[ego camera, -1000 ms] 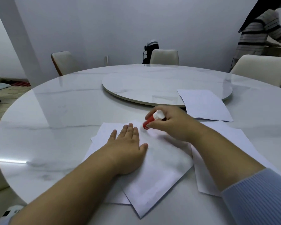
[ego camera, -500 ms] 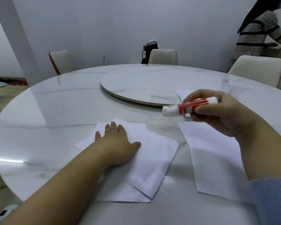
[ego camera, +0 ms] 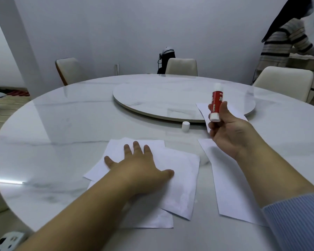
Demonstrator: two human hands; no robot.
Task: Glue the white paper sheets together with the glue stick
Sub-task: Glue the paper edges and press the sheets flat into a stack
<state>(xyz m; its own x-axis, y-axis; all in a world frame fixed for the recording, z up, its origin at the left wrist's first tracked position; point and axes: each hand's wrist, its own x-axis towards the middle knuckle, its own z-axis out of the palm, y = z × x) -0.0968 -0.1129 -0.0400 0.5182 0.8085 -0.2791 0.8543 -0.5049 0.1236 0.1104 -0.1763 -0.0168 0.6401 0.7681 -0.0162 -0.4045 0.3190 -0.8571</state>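
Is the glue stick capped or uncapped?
Uncapped: the white cap stands alone on the table, apart from the glue stick held upright in the right hand.

Glue stick [ego camera: 215,101] label illegible

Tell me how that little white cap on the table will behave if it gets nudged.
The cap looks small and light, so it would probably skid on the glossy table. It stands on end; tipped over, its round shape would likely roll.

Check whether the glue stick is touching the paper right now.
No, the right hand holds the glue stick upright in the air, well above the paper under the left hand.
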